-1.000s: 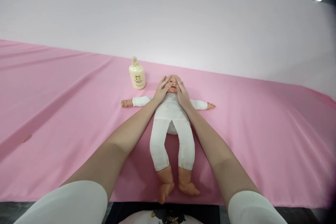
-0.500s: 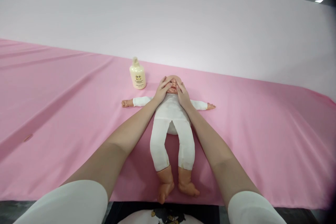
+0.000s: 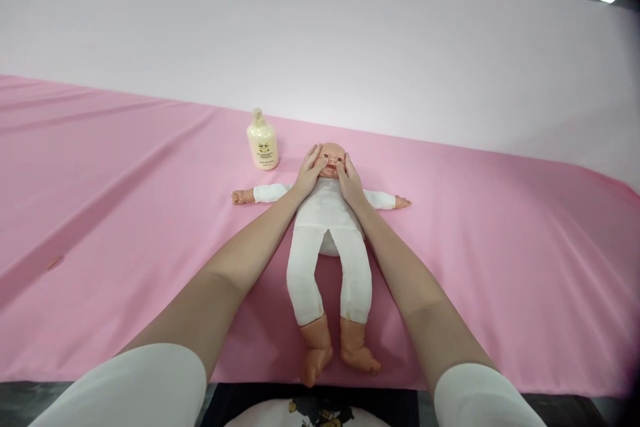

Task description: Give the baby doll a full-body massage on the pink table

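A baby doll [image 3: 327,203] in a white cloth body lies on its back, head away from me, arms spread and bare feet toward me. My left hand [image 3: 310,170] rests along the left side of the doll's head, its fingers stretched out and its thumb on the cheek. On the other side of the head, my right hand [image 3: 349,177] lies the same way, thumb near the mouth. Both palms touch the doll without gripping it. Between my hands the doll's eyes, nose and forehead show.
A pale yellow pump bottle [image 3: 263,147] stands upright to the left of the doll's head. Pink cloth [image 3: 160,213] covers the table, with folds at the left. Behind it rises a white wall [image 3: 300,33]. A small brownish mark [image 3: 55,263] shows on the cloth at far left.
My fingers have slid off the doll's forehead and brow, outward to the sides of its head. The eyes and forehead are now uncovered. The doll and the bottle stay put.
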A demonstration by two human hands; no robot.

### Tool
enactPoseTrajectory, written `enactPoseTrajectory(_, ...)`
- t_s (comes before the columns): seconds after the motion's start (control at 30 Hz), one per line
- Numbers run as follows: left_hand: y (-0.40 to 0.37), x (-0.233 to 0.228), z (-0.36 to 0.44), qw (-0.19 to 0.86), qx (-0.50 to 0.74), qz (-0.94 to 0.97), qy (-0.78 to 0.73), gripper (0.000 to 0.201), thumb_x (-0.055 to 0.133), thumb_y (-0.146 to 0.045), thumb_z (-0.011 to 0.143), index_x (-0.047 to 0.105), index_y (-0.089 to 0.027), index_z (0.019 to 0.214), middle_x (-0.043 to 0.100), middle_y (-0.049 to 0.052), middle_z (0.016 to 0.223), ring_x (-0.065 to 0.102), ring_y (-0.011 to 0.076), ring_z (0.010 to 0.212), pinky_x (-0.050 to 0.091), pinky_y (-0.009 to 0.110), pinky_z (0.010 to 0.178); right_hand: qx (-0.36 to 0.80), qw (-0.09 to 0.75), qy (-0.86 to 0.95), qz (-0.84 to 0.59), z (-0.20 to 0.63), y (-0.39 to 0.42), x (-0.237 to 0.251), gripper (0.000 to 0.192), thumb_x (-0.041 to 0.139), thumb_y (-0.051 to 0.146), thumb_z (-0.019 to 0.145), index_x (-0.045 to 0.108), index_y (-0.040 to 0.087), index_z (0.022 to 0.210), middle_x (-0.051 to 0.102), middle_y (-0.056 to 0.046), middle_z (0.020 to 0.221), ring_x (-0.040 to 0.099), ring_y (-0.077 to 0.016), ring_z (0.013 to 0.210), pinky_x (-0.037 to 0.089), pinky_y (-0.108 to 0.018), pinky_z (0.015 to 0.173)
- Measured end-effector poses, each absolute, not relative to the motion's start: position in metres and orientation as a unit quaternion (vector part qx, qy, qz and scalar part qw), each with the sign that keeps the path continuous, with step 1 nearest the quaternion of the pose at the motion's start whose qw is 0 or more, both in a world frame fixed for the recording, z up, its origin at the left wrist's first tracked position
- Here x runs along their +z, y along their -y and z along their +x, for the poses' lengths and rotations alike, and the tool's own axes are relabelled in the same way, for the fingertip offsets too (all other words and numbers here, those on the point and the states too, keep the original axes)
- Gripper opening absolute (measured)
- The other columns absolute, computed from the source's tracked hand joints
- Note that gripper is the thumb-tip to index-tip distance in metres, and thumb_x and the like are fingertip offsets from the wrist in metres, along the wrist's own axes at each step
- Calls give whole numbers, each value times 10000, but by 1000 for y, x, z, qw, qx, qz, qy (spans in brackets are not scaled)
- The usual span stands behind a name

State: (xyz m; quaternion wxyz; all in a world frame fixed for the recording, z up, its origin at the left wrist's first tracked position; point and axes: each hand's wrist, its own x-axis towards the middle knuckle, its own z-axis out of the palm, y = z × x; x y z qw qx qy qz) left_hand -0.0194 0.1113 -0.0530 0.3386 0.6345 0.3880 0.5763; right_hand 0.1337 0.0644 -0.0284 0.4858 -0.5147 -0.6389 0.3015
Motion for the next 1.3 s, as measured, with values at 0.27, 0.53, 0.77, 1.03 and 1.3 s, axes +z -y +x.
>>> enactPoseTrajectory(0.27, -108, -51, -21, 336, 567, 649, -379, 576, 580, -538, 928, 570, -236, 1418, 368, 70, 1620, 245, 257, 1546, 195, 402, 1282, 277, 503, 671, -469, 135, -66, -30, 848, 313, 762, 916, 311, 232, 1577, 309, -13, 1647, 259, -186, 1547, 178, -392, 1297)
enactPoseTrajectory(0.53, -112, -53, -18, 349, 557, 629, -415, 726, 602, -563, 903, 434, -215, 1518, 335, 79, 1637, 220, 266, 1553, 139, 401, 1291, 307, 494, 629, -516, 136, -70, -34, 1024, 371, 816, 860, 262, 101, 1586, 290, -127, 1647, 259, -256, 1548, 153, -424, 1298)
enactPoseTrajectory(0.77, -107, -50, -18, 343, 570, 640, -383, 548, 597, -518, 913, 582, -273, 1403, 358, 44, 1626, 251, 255, 1543, 197, 408, 1275, 281, 508, 673, -459, 137, -70, -34, 816, 334, 753, 920, 327, 260, 1570, 306, -1, 1648, 241, -204, 1553, 159, -407, 1303)
enactPoseTrajectory(1.03, -108, -49, -17, 356, 567, 614, -419, 728, 647, -486, 887, 441, -172, 1511, 348, 113, 1627, 247, 261, 1544, 163, 392, 1289, 300, 494, 630, -518, 136, -69, -32, 995, 369, 797, 871, 294, 95, 1571, 306, -137, 1639, 272, -257, 1541, 159, -427, 1297)
enactPoseTrajectory(1.3, -102, -45, -19, 346, 568, 641, -383, 585, 606, -499, 905, 567, -225, 1420, 379, 72, 1613, 254, 255, 1542, 208, 397, 1277, 287, 508, 662, -471, 136, -65, -29, 837, 353, 753, 909, 345, 230, 1562, 342, -29, 1633, 268, -206, 1543, 182, -413, 1294)
